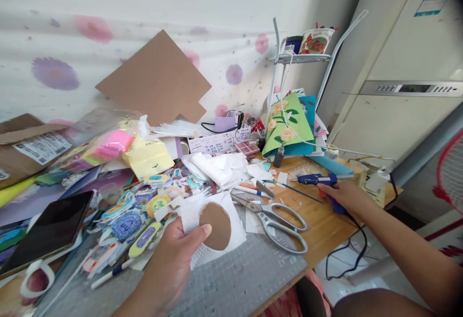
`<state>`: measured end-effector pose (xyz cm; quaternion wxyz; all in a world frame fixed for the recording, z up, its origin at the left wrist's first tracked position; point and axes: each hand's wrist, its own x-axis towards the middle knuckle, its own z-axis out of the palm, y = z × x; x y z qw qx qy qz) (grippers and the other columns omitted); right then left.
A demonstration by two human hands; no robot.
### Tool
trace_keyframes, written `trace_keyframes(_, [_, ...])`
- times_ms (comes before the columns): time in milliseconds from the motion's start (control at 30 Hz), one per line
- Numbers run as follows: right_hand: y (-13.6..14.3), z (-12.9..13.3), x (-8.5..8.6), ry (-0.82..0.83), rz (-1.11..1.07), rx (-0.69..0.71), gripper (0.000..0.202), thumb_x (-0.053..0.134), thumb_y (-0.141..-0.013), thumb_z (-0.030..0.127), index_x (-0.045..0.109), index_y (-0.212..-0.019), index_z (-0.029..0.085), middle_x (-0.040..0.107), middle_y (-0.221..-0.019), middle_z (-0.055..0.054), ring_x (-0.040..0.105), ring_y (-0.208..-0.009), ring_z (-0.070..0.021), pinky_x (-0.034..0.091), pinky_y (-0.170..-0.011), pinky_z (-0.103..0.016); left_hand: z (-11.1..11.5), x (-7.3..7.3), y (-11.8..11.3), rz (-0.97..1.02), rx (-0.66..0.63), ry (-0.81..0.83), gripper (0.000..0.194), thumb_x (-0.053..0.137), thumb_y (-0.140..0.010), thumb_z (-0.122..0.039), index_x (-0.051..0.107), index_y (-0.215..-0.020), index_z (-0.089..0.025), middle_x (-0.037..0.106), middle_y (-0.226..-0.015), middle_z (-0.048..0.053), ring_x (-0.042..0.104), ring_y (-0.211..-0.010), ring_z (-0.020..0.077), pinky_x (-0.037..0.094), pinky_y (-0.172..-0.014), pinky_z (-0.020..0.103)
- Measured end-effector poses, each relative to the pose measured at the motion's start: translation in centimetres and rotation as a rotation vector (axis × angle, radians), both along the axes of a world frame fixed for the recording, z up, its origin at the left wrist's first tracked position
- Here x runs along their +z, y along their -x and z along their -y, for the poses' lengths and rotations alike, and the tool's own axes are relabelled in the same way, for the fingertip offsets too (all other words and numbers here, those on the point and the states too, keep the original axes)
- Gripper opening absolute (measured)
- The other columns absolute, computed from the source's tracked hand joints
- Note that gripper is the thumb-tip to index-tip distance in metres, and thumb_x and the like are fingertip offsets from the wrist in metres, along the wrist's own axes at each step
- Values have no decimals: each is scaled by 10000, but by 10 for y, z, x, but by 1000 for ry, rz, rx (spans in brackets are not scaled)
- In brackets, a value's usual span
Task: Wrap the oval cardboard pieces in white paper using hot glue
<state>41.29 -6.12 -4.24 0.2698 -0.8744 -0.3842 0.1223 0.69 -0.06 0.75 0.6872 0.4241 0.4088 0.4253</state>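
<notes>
My left hand (181, 249) is closed on a brown cardboard oval (220, 230) and the white paper towel (235, 211) behind it, thumb on the oval's left side. They are above the grey cutting mat (238, 278). At the right side of the table, my right hand (338, 194) is closed on a blue hot glue gun (314, 179), whose nozzle points left. Part of its handle is hidden by the fingers. Large silver scissors (275, 218) lie between my hands, near a thin blue stick (300, 192).
Small paper cutouts (133, 220) pile up left of my hand, beside a dark tablet (47, 230). A cardboard sheet (155, 78) leans on the wall. A white rack (304, 58) stands behind; the glue gun's black cord (356, 259) hangs past the table edge.
</notes>
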Motion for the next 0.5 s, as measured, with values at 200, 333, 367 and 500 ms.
trace_keyframes(200, [18, 16, 31, 25, 336, 92, 482, 680, -707, 462, 454, -353, 226, 449, -386, -31, 508, -394, -194, 275, -421, -310, 3, -4, 2, 13, -119, -28, 424, 697, -692, -238, 628, -1101, -148, 737, -944, 70, 658, -882, 241, 477, -811, 342])
trace_keyframes(333, [87, 18, 60, -114, 365, 318, 287, 520, -822, 480, 658, -701, 260, 655, -648, -81, 613, -599, -253, 410, -527, -352, 5, -8, 6, -57, -261, -105, 315, 690, -692, -242, 666, -988, -137, 740, -878, 61, 655, -812, 227, 480, -738, 306])
trace_keyframes(367, [110, 16, 66, -182, 313, 452, 284, 491, -842, 481, 670, -830, 261, 690, -818, -79, 638, -721, -250, 463, -622, -353, 6, -9, 7, -77, -300, -131, 300, 685, -696, -237, 668, -981, -142, 738, -875, 53, 652, -817, 223, 478, -737, 299])
trace_keyframes(500, [184, 1, 85, -352, -29, 872, 215, 491, -888, 339, 667, -957, 236, 660, -1036, -53, 592, -1010, -201, 448, -890, -321, 6, -10, 7, -167, -435, -211, 273, 635, -735, -203, 668, -1003, -163, 725, -900, 31, 631, -843, 209, 468, -770, 293])
